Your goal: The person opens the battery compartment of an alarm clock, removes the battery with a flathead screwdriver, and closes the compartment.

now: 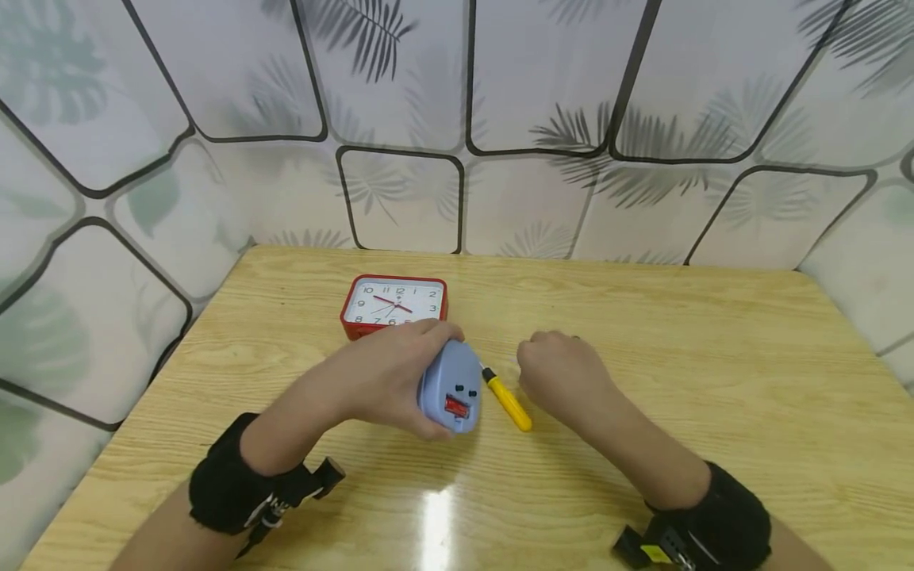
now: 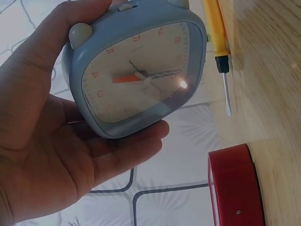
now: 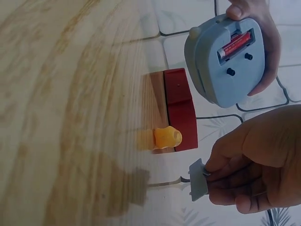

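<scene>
My left hand (image 1: 389, 373) grips a small blue alarm clock (image 1: 451, 388), its back turned up toward me. In the right wrist view, a red battery (image 3: 235, 44) sits in the uncovered compartment beside two black knobs (image 3: 230, 72). The clock's face (image 2: 141, 75) shows upside down in the left wrist view. My right hand (image 1: 567, 377) pinches a small blue-grey battery cover (image 3: 198, 180) between thumb and fingers; the head view hides this cover. Between the hands lies a yellow-handled screwdriver (image 1: 508, 400) with a flat metal tip (image 2: 227, 96).
A red rectangular clock (image 1: 394, 303) stands behind my left hand, its white dial facing up toward me. Under everything is a wood-grain table (image 1: 678, 333). Patterned wall covering (image 1: 528, 202) rises at the table's back edge.
</scene>
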`<state>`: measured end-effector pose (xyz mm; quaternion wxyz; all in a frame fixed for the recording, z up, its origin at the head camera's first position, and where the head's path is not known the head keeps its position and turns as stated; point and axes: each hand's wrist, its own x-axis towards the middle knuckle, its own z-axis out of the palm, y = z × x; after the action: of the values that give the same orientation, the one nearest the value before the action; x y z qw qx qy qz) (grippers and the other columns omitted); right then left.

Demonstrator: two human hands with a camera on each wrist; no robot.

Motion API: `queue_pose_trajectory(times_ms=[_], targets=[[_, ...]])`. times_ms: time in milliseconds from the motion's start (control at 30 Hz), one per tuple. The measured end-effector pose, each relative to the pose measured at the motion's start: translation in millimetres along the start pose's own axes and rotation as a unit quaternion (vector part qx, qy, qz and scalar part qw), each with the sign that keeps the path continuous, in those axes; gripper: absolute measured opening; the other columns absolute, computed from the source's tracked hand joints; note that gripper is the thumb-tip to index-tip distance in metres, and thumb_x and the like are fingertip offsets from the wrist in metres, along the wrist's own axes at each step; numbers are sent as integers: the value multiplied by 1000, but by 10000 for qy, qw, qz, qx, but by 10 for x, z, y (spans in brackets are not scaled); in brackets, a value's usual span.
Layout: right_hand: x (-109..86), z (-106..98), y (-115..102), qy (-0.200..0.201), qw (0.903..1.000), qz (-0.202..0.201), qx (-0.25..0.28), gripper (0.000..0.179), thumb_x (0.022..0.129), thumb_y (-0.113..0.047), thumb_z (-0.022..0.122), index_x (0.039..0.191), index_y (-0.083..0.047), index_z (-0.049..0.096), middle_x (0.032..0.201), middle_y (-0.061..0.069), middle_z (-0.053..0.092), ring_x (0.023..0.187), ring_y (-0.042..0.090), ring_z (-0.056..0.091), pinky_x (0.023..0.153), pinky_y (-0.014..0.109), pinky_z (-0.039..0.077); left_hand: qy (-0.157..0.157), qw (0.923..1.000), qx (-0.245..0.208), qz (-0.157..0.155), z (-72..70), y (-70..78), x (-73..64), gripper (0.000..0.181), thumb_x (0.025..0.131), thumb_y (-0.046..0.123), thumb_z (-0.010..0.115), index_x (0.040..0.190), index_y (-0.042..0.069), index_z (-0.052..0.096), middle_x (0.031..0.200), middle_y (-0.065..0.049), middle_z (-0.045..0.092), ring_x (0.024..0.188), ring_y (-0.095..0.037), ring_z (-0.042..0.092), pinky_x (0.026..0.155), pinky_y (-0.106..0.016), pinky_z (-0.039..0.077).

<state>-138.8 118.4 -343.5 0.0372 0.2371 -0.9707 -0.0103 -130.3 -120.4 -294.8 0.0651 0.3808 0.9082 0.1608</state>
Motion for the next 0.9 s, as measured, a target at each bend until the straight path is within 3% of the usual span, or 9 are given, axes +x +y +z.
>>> queue_pose_trajectory(times_ms=[233, 467, 667, 800, 900], targets=[[16, 48, -4, -492, 9988, -15, -84, 19, 89, -6, 65, 70, -6, 64, 66, 5, 55, 58, 16, 51, 51, 33, 52, -77, 9986, 512, 75, 72, 3, 42, 86, 64, 55, 85, 130, 10, 54, 107, 3, 63, 91, -12, 59, 78, -28, 53], [13, 65, -4, -791, 9967, -150, 23, 17, 92, -6, 64, 75, -4, 66, 69, 7, 57, 62, 16, 53, 53, 30, 53, -230, 9976, 652, -42, 110, -30, 58, 89, 63, 57, 85, 131, 9, 54, 106, 2, 63, 91, -12, 58, 78, -30, 52], [47, 38, -68, -1006, 9942, -140, 352, 29, 93, -21, 65, 70, -7, 57, 68, 4, 52, 61, 18, 48, 54, 30, 44, -727, 9950, 588, -343, 94, -55, 55, 86, 64, 56, 86, 130, 12, 53, 103, 4, 62, 90, -12, 58, 77, -30, 51], [46, 47, -98, -1414, 9874, -434, 555, 35, 92, -33, 70, 71, -10, 55, 65, 1, 51, 60, 16, 47, 55, 30, 41, -1048, 9917, 481, -563, 83, -86, 39, 86, 63, 56, 88, 128, 14, 51, 102, 5, 62, 90, -11, 58, 77, -30, 51], [32, 69, -108, -1500, 9847, -583, 666, 36, 90, -36, 72, 72, -11, 54, 64, 0, 50, 59, 15, 47, 55, 29, 41, -1161, 9899, 382, -713, 77, -111, 24, 84, 63, 56, 88, 126, 16, 50, 100, 6, 61, 88, -11, 57, 76, -30, 51]])
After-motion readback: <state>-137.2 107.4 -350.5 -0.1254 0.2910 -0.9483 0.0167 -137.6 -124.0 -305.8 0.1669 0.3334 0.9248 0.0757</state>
